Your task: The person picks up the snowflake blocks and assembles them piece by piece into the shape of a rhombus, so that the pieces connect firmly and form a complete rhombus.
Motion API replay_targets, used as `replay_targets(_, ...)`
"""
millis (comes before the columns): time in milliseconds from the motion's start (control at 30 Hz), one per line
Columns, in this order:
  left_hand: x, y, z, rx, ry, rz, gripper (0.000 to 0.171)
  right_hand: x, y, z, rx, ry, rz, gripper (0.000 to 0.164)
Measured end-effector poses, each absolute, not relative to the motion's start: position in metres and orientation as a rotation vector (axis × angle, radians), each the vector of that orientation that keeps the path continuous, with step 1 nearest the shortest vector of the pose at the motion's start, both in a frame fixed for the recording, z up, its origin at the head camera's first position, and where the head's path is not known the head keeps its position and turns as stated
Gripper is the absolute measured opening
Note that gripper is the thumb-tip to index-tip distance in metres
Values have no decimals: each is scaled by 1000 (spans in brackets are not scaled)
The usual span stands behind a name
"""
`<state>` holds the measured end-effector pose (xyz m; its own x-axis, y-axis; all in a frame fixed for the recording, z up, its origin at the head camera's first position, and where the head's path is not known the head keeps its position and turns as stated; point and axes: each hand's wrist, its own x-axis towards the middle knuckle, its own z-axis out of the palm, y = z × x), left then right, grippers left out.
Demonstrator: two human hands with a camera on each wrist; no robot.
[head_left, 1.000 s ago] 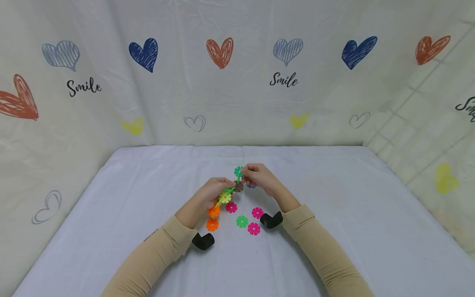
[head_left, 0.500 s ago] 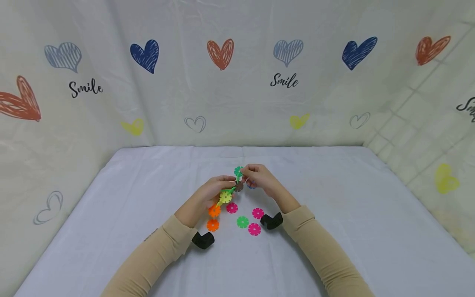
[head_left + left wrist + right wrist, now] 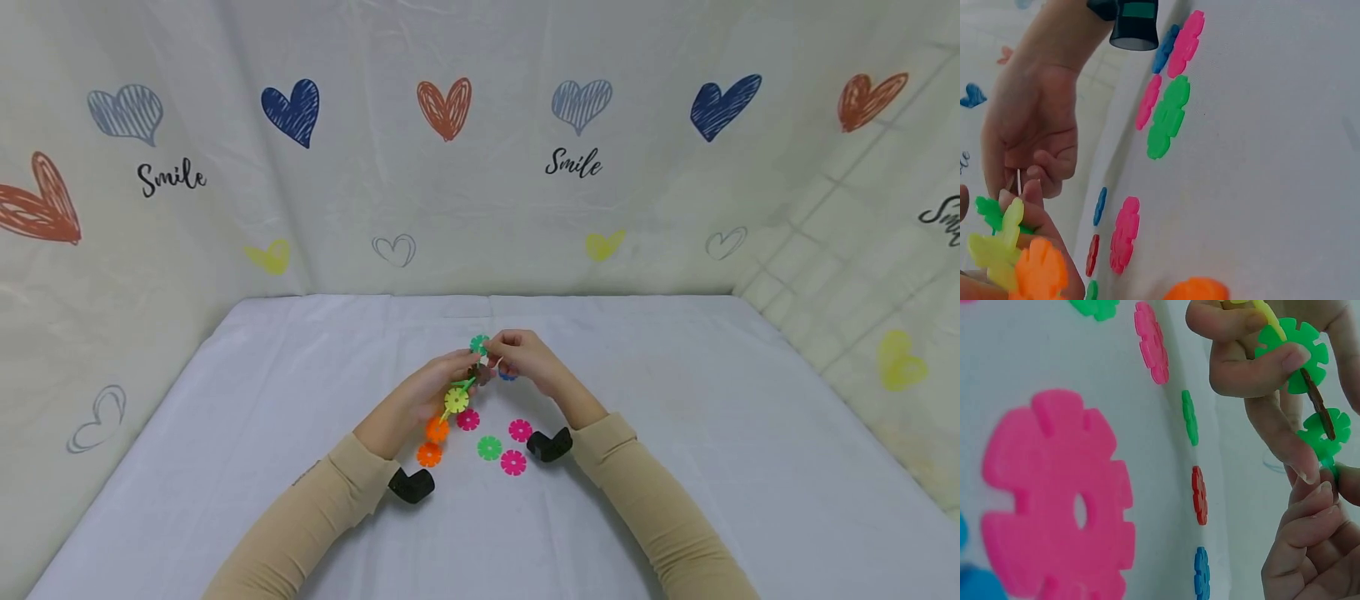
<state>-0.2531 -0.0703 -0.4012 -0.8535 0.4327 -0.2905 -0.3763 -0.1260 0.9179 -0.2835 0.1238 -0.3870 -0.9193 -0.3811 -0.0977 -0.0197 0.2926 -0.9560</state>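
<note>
Back wall (image 3: 495, 196): lightly creased, pale off-white — printed with large hearts (image 3: 444, 110) in light blue, navy and red-orange.
"Smile" lettering (image 3: 573, 162): black script, beneath the large hearts.
Smaller hearts (image 3: 605, 245): lower down, yellow or thinly outlined.
Right wall (image 3: 907, 283): pale as well — crossed by faint grid lines (image 3: 843, 178).
Table (image 3: 697, 392): draped in white cloth (image 3: 750, 467), reaching back to the wall.
Light: soft, fairly even.

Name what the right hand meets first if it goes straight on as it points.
The right hand would likely meet the left hand first, just beyond the green piece it pinches; depth is unclear.
</note>
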Motion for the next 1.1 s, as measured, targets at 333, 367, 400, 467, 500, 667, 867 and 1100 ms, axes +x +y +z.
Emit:
replay_targets(333,-256,-71,-405,-43,1708,2026,50,-296,138,-391,-375,2462,-1395,38)
replay_targets(367,-256,-72,-405,-64,1703,2032,51,-298,141,-391,-355,2492,-1344,36)
replay_targets(400,-256,-72,-405,-101,1687,2044,52,-299,144,-392,-332,2519,-1288,33)
replay_targets(467,-256,-73,-405,-143,1645,2067,53,-303,148,-394,-300,2547,-1185,29)
replay_targets(500,-255,-73,-405,-158,1625,2080,54,-304,150,-395,-288,2551,-1145,28)
replay_targets(667,-253,-74,-401,-189,1505,2155,51,-307,154,-395,-275,2542,-1063,29)
replay_targets(867,-253,-77,-397,-191,1494,2165,51,-311,153,-394,-326,2563,-944,34)
replay_targets(1100,-254,-78,-394,-210,1483,2185,68,-309,150,-395,-336,2593,-880,29)
